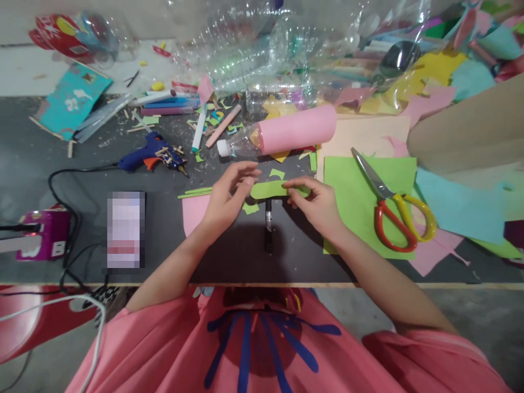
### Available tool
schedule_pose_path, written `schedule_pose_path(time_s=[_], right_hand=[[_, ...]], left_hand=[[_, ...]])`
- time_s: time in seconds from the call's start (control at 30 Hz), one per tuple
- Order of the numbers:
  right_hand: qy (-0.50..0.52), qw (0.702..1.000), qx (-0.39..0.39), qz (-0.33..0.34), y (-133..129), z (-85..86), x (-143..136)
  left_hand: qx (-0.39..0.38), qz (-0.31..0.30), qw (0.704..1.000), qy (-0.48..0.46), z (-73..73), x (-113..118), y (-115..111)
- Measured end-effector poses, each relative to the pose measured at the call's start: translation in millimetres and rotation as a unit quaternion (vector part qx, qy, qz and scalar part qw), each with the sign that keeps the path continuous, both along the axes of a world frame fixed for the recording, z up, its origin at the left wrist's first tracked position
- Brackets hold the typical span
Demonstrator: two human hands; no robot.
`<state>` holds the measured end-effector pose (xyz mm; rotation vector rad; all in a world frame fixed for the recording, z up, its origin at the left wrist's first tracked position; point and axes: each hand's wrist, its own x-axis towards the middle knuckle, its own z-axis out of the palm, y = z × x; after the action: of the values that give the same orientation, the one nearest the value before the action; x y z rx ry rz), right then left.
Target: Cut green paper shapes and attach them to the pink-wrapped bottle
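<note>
The green paper strip (267, 190) is above the dark table (229, 262), its right part pinched between the right hand's (313, 202) thumb and fingers. The left hand (233, 196) is half open at the other end; whether it touches is unclear. Beyond lies one capped clear bottle (241, 143) wrapped in pink paper (297, 130), contents unclear. Nearby are one black pen (268, 218), one pair of scissors (383, 197) on one green sheet (347, 210), and one glue gun (153, 152).
</note>
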<state>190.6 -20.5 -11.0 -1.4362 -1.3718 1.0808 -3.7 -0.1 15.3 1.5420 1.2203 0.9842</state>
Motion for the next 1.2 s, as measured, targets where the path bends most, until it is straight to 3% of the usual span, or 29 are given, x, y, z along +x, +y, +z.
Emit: schedule_pose_path(time_s=[0.1,0.23,0.33,0.4,0.47,0.57,0.67,0.83,0.87,0.9,0.93,1.03,1.07,1.2], right_hand=[[0.007,1.0,-0.003,-0.01,1.5,-0.3,0.8],[0.021,1.0,0.006,-0.018,2.4,-0.1,1.0],[0.023,1.0,0.009,-0.012,2.2,0.5,1.0],[0.019,1.0,0.008,-0.006,1.9,0.9,1.1],[0.017,1.0,0.007,-0.002,1.7,0.9,1.1],[0.022,1.0,0.006,-0.006,1.4,0.7,1.0],[0.028,1.0,0.002,-0.007,1.1,0.5,0.9],[0.04,0.999,0.001,-0.001,1.4,1.4,0.9],[0.042,0.999,0.002,-0.001,1.5,1.7,0.8],[0.044,0.999,0.002,-0.002,1.6,2.0,0.7],[0.044,0.999,0.003,-0.002,1.7,2.2,0.6],[0.034,0.999,0.009,-0.006,1.9,2.3,0.5],[0.028,1.0,0.012,-0.007,2.0,2.1,0.5],[0.014,1.0,0.017,-0.006,2.2,0.8,1.4]], left_hand=[[0.083,0.034,0.995,0.052,18.2,-19.7,7.7],[0.199,0.177,0.958,0.101,26.3,-79.0,36.4],[0.128,0.245,0.91,0.308,21.6,-129.7,63.2],[0.042,0.195,0.882,0.426,18.3,-153.4,77.5],[-0.059,0.19,0.857,0.476,15.3,-165.5,87.9],[-0.127,0.172,0.858,0.467,10.2,-167.7,96.7],[-0.1,0.185,0.871,0.445,7.5,-163.2,98.0],[-0.102,0.183,0.88,0.427,21.2,-152.4,89.1],[-0.089,0.238,0.865,0.432,26.1,-149.1,86.9],[-0.082,0.246,0.859,0.442,30.9,-145.4,84.9],[-0.059,0.31,0.838,0.445,35.4,-141.5,83.0],[-0.006,0.368,0.813,0.451,44.1,-131.2,78.7],[-0.003,0.369,0.816,0.445,44.8,-128.7,77.5],[0.114,0.31,0.885,0.329,38.2,-119.5,70.9]])
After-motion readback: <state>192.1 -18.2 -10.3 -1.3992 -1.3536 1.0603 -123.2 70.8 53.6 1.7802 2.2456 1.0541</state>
